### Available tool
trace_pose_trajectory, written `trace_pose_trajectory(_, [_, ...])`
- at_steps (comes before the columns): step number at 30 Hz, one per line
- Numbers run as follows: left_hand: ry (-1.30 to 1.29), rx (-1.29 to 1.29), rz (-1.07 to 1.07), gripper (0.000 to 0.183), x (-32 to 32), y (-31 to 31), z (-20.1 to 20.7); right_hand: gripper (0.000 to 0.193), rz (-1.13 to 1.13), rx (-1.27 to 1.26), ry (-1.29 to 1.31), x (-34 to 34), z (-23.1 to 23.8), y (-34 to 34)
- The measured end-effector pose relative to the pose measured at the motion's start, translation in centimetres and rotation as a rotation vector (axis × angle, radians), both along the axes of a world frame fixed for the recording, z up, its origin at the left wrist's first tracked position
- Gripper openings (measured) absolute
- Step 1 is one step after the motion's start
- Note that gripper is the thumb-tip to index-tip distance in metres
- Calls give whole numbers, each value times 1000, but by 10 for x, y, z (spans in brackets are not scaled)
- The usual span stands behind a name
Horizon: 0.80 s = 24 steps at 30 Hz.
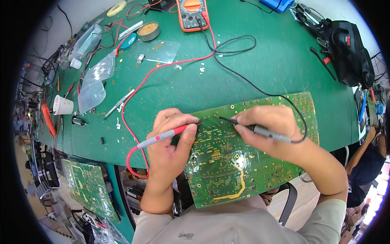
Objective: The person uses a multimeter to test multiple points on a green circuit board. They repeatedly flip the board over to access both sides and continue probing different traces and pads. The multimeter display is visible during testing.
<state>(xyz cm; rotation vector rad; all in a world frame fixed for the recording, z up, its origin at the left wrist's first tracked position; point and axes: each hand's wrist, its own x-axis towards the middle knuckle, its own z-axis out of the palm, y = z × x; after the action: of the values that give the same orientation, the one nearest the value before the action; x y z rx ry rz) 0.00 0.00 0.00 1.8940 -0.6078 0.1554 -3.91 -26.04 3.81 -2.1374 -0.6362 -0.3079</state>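
A large green circuit board [260, 166] lies tilted over the near edge of the bench, partly above my lap. My left hand [170, 142] is closed round a red and grey test probe [162, 137], its dark tip at the board's upper left. In my right hand [270, 126] is a black and grey test probe [268, 132], pinched near the front, its tip by the same area. Whether either tip touches the board I cannot tell. Red and black leads run from the probes to an orange multimeter [192, 15] at the far side.
Across the green bench [252, 73] lie tweezers [118, 104], a round tin [148, 31], plastic bags [97, 77] and a white cup [63, 105]. A black bag [349, 49] sits far right. Another board [89, 189] lies lower left. At right, a co-worker's arm [361, 150] shows.
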Motion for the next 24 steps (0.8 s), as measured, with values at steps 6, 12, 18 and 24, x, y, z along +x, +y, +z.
trace_pose_trajectory(6, [-48, 60, -27, 11, 5, -2, 14, 19, 23, -82, 93, 0, 21, 4])
trace_pose_trajectory(12, [-1, 88, -41, 10, 9, -2, 25, 15, 11, -26, 185, 11, 32, 7])
trace_pose_trajectory(18, [34, 108, -65, 12, 14, -2, 29, 14, -23, -30, 188, 12, 34, 8])
trace_pose_trajectory(24, [28, 61, -59, 14, 13, 1, 20, 14, -37, 17, 102, 7, 22, 10])
